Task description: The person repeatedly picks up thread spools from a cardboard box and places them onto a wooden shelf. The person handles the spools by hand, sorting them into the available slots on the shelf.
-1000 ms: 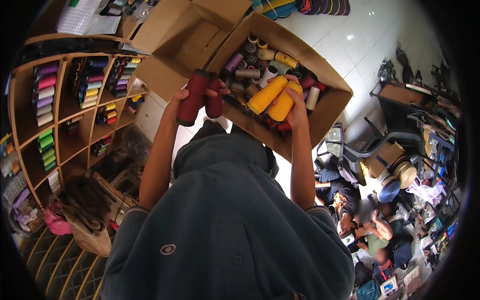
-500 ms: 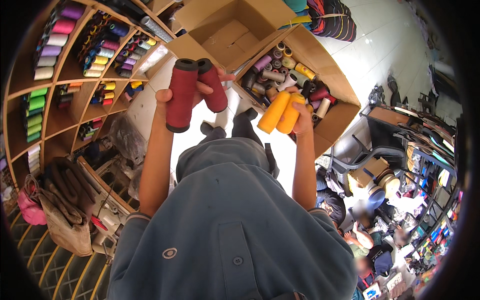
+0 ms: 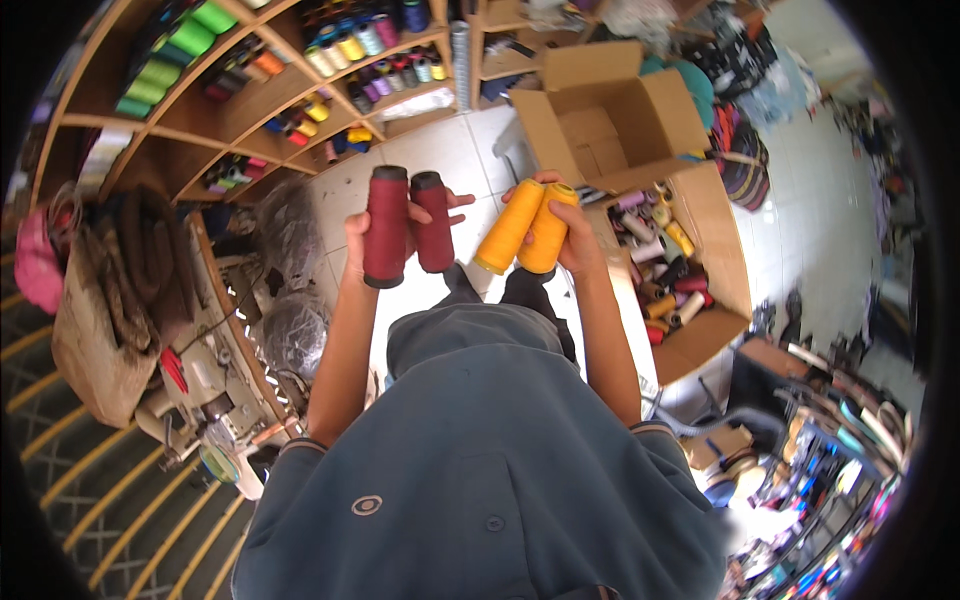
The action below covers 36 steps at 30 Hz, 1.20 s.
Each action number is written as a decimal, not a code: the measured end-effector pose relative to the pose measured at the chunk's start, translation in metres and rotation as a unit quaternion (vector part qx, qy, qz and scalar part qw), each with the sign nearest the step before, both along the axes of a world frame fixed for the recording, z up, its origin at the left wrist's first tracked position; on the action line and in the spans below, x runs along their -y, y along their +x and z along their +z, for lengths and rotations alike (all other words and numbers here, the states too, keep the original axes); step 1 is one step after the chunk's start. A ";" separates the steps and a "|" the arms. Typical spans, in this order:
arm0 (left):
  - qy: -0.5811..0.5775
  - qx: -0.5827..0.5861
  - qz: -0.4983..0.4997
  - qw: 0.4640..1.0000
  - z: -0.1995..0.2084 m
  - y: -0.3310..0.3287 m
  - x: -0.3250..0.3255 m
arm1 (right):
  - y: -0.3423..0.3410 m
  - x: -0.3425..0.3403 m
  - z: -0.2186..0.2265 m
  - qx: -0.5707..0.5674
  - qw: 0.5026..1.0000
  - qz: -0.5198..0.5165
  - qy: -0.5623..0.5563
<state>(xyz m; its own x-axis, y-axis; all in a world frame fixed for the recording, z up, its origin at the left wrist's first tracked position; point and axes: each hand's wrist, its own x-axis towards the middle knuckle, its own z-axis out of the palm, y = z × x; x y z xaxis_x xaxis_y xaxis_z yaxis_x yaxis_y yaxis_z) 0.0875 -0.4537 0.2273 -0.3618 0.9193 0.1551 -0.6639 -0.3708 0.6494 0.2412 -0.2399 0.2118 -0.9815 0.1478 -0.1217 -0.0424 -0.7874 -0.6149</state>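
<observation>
Holding two dark red spools (image 3: 387, 228) nearly upright in the left hand (image 3: 356, 240), off to the left of the spool box (image 3: 718, 230). Poking fingers in between the red pair, probably to grip both at once without much bumping. Hard to tell the exact place of each finger behind the thread. Holding two yellow spools (image 3: 510, 228) in the right hand (image 3: 582, 240), also left of the spool box but closer to it. Pressing the yellow pair together side by side, a bit tilted, likely to fit both in one squeeze. Leaving a gap between the two hands, with red and yellow not touching. All four up in the air over the pale tile floor (image 3: 440, 150), left of the spool box. Inside the spool box, lots of loose spools (image 3: 648, 250) in a jumble, with no rows to line them up. Just past the far side of the spool box, an open box (image 3: 590, 68) with flaps spread wide, handy for reaching in. Far to the left of the spool box, a wooden shelf (image 3: 235, 112) with little square rooms. In one room, green spools (image 3: 165, 75) all piled together, perhaps for easy finding.
</observation>
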 end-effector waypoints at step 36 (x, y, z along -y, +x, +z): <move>-0.279 -0.001 0.402 0.872 -0.036 -0.250 0.179 | -0.450 0.159 -0.020 -0.135 0.794 0.176 0.566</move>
